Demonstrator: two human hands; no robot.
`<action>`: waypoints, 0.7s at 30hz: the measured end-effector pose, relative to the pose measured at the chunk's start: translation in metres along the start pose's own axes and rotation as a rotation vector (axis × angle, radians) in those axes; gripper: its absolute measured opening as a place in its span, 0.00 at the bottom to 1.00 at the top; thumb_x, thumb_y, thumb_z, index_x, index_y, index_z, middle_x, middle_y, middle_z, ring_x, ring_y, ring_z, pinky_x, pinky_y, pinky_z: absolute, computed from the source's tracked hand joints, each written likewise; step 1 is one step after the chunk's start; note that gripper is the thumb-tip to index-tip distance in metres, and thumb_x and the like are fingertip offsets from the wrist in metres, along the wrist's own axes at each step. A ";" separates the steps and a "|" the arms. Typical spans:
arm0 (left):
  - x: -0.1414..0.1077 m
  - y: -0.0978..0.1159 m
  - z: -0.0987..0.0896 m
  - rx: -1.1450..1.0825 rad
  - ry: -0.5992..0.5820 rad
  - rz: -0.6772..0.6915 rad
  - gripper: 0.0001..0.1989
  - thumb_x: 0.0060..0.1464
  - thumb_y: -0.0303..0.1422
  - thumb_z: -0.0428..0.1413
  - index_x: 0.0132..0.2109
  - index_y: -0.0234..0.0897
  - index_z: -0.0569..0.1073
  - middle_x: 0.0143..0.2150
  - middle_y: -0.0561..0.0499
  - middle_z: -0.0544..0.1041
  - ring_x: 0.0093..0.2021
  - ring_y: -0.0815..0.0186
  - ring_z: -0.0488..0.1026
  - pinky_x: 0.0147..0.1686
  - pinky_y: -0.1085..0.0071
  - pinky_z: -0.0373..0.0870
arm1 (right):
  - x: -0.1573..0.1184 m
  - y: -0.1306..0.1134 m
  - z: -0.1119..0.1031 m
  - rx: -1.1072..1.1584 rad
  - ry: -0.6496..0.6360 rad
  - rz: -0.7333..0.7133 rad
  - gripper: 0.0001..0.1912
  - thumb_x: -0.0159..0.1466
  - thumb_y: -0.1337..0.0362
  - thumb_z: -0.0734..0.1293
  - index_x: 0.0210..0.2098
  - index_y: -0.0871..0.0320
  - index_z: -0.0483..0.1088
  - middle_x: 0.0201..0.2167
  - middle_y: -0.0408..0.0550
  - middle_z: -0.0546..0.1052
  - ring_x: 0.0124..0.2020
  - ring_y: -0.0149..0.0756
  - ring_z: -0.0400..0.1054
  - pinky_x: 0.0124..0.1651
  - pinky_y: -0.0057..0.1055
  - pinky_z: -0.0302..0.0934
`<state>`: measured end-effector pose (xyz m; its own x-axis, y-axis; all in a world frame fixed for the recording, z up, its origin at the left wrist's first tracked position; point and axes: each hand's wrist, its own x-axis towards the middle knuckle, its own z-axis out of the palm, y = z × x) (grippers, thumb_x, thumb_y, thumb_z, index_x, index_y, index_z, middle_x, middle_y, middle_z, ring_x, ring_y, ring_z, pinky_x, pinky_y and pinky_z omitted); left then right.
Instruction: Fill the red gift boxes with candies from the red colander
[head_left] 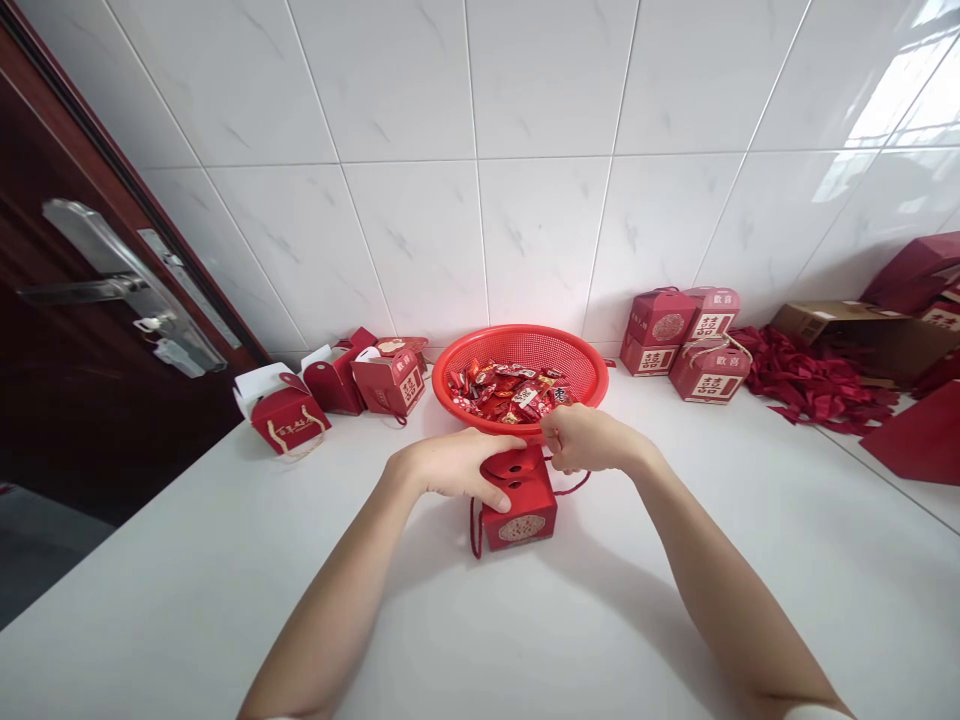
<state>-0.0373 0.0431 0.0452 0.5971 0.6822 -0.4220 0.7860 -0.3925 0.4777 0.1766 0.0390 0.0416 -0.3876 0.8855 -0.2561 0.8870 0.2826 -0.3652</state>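
A small red box (529, 505) with a round pale emblem stands on the white table in front of me, two holes showing in its top flaps. My left hand (457, 465) grips the box from the left, thumb on the upper front and fingers behind. Beside the box's upper right, my right hand (574, 438) is closed, and a dark red cord comes out near its fingers; what it pinches is too small to make out. Another loop of cord hangs at the box's left side. Just behind is a red basket (600, 375) holding wrapped sweets (510, 390).
Several red boxes (292, 420) stand at the left, some with raised flaps. More boxes (711, 372) are stacked at the right, beside a heap of red ribbon (810, 380) and a cardboard box (832, 312). A tiled wall closes the back; a door is at left.
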 end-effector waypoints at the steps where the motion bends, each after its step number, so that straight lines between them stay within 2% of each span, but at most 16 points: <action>1: 0.000 0.000 0.000 -0.005 0.001 -0.005 0.43 0.47 0.42 0.64 0.69 0.43 0.63 0.66 0.43 0.71 0.62 0.45 0.69 0.53 0.60 0.71 | -0.001 0.002 -0.001 0.053 0.002 -0.007 0.08 0.52 0.72 0.67 0.28 0.56 0.65 0.29 0.44 0.76 0.29 0.34 0.69 0.26 0.27 0.54; 5: 0.000 0.001 0.000 -0.023 -0.003 0.037 0.41 0.47 0.42 0.63 0.68 0.44 0.64 0.63 0.45 0.74 0.59 0.46 0.72 0.50 0.60 0.72 | -0.005 0.006 -0.006 0.188 -0.006 -0.052 0.09 0.55 0.71 0.66 0.36 0.56 0.69 0.31 0.44 0.75 0.29 0.33 0.67 0.24 0.26 0.55; 8: 0.001 0.000 0.000 -0.018 0.011 0.083 0.38 0.47 0.42 0.63 0.66 0.44 0.67 0.61 0.46 0.75 0.58 0.47 0.73 0.49 0.63 0.72 | -0.009 0.008 -0.009 0.169 -0.021 -0.081 0.12 0.57 0.70 0.66 0.41 0.56 0.72 0.30 0.44 0.73 0.29 0.34 0.66 0.25 0.26 0.56; 13: 0.002 -0.001 0.001 -0.027 0.020 0.065 0.40 0.46 0.45 0.65 0.66 0.43 0.67 0.60 0.45 0.76 0.56 0.46 0.75 0.46 0.64 0.72 | -0.014 0.009 -0.014 0.099 -0.061 -0.084 0.16 0.58 0.65 0.69 0.46 0.55 0.74 0.32 0.46 0.74 0.34 0.38 0.69 0.27 0.28 0.58; 17: 0.004 -0.001 0.001 -0.034 -0.006 0.018 0.38 0.46 0.47 0.65 0.63 0.42 0.69 0.60 0.44 0.76 0.55 0.46 0.75 0.43 0.65 0.72 | -0.015 0.007 -0.013 0.037 -0.077 -0.083 0.17 0.54 0.58 0.74 0.42 0.55 0.74 0.35 0.48 0.75 0.36 0.40 0.69 0.26 0.28 0.57; 21: 0.005 -0.002 0.001 -0.042 -0.002 0.028 0.39 0.46 0.47 0.65 0.64 0.43 0.68 0.62 0.45 0.74 0.57 0.47 0.74 0.44 0.65 0.72 | -0.009 0.003 -0.006 -0.057 -0.150 -0.089 0.18 0.51 0.54 0.76 0.37 0.56 0.73 0.34 0.47 0.75 0.34 0.40 0.68 0.26 0.30 0.55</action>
<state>-0.0359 0.0470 0.0411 0.6193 0.6698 -0.4098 0.7614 -0.3849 0.5216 0.1838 0.0344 0.0486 -0.4949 0.7920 -0.3574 0.8584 0.3818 -0.3426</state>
